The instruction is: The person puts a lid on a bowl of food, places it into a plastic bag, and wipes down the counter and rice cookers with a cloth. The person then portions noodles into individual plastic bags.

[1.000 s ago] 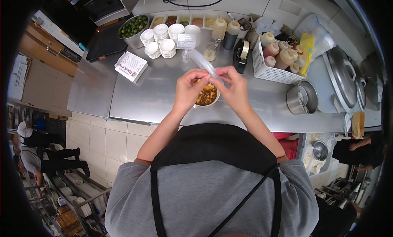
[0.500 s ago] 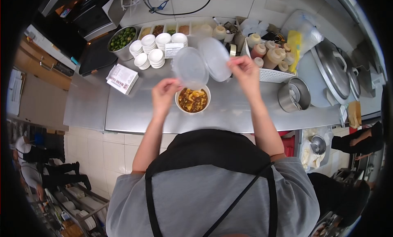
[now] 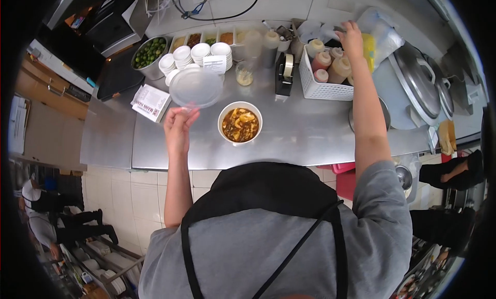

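The left hand pinches 1 clear lid; the right hand (its grip cannot be told) reaches past the white basket toward the back edge of the counter. The filled bowl sits near the front edge.

We stand in what appears to be a commercial kitchen: along a long stainless-steel counter we find a bowl of saucy food, stacks of small white dishes, squeeze bottles in a white basket, a metal tub of small green fruits and a row of ingredients. We also see large metal lids, a dish rack, a tiled floor and other people.
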`<state>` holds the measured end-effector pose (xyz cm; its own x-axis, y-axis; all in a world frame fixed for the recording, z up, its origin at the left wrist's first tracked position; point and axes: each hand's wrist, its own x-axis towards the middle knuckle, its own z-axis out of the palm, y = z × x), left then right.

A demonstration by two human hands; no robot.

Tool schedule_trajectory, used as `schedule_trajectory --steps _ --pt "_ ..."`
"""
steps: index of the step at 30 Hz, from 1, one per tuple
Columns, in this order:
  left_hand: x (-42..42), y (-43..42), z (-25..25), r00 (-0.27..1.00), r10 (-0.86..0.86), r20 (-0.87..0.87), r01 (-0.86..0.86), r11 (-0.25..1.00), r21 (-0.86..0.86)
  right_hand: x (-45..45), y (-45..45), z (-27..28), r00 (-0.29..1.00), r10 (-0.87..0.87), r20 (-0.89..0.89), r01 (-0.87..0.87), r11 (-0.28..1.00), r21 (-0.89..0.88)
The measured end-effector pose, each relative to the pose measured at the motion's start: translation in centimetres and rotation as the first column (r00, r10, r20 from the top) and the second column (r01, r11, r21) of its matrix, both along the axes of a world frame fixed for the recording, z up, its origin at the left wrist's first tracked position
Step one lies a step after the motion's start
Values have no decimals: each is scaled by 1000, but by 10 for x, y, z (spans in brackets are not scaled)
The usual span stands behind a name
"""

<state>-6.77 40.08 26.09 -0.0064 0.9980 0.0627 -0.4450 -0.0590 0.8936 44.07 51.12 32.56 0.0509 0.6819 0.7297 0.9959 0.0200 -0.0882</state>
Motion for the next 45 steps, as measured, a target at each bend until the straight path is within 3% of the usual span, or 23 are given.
schedule_trajectory --steps 2,3,4,5,6,7,8,10,12,14,16,17,19,21,25,26,27,33,36,38,40,43,45 --pt "11 1 4 1000 -19 24 19 1000 5 -53 -9 7 989 126 -81 -99 957 274" --pt "18 0 6 997 -54 52 53 998 22 -86 -17 5 950 169 -261 -127 977 169" --pt "26 0 9 998 -38 48 37 999 11 -124 -29 -2 662 240 -710 -298 954 45" --pt "35 1 12 992 -114 47 111 992 53 -150 -32 -19 649 369 -665 -431 899 79" --pt "43 0 13 980 -192 42 188 978 95 -173 -33 -40 483 366 -796 -571 820 31" --pt "50 -1 12 982 -184 36 180 980 87 -205 -59 -26 128 104 -986 -694 719 -14" --pt "58 -2 10 966 -259 22 256 962 92 -217 -60 -38 -91 22 -996 -735 673 82" --pt "61 -7 4 943 -332 8 330 940 88 -226 -64 -47 -287 37 -957 -733 635 244" --pt "59 -12 -1 927 -369 -67 368 929 -19 -222 -72 -60 -283 50 -958 -699 673 242" --pt "53 -21 -3 953 -288 -93 282 957 -66 -223 -84 -83 -276 66 -959 -662 711 239" --pt "41 -21 -33 956 48 -290 -90 987 -133 -234 -99 -129 -126 -57 -990 -589 808 28" --pt "44 -22 -51 930 122 -345 -182 972 -148 -242 -102 -166 -28 -19 -999 -560 828 0" --pt "53 -20 -94 880 143 -453 -218 969 -118 -263 -110 -196 71 19 -997 -531 847 -22" --pt "66 -18 -107 819 162 -551 -248 965 -84 -283 -116 -201 261 33 -965 -381 922 -72" --pt "81 -11 -111 675 255 -693 -306 951 51 -290 -112 -204 279 73 -957 -370 928 -37" --pt "81 -9 -111 626 261 -735 -304 949 78 -290 -112 -203 382 114 -917 -344 938 -27" --pt "82 -6 -113 628 258 -735 -302 950 76 -290 -111 -199 480 151 -864 -319 948 -12" --pt "81 1 -120 626 344 -699 -316 932 175 -288 -109 -192 665 135 -734 -303 948 -99" --pt "72 20 -121 660 292 -692 -221 956 192 -271 -99 -192 629 132 -766 -418 889 -190" --pt "68 29 -109 525 -11 -851 -60 997 -50 -270 -99 -186 617 146 -773 -430 886 -176" --pt "71 31 -115 564 20 -825 -67 997 -22 -269 -94 -180 605 173 -777 -444 883 -149" --pt "71 30 -117 581 47 -812 -71 997 7 -270 -93 -189 505 33 -862 -415 885 -209" --pt "71 31 -116 562 46 -826 -62 998 13 -271 -90 -198 318 -27 -948 -421 892 -167"
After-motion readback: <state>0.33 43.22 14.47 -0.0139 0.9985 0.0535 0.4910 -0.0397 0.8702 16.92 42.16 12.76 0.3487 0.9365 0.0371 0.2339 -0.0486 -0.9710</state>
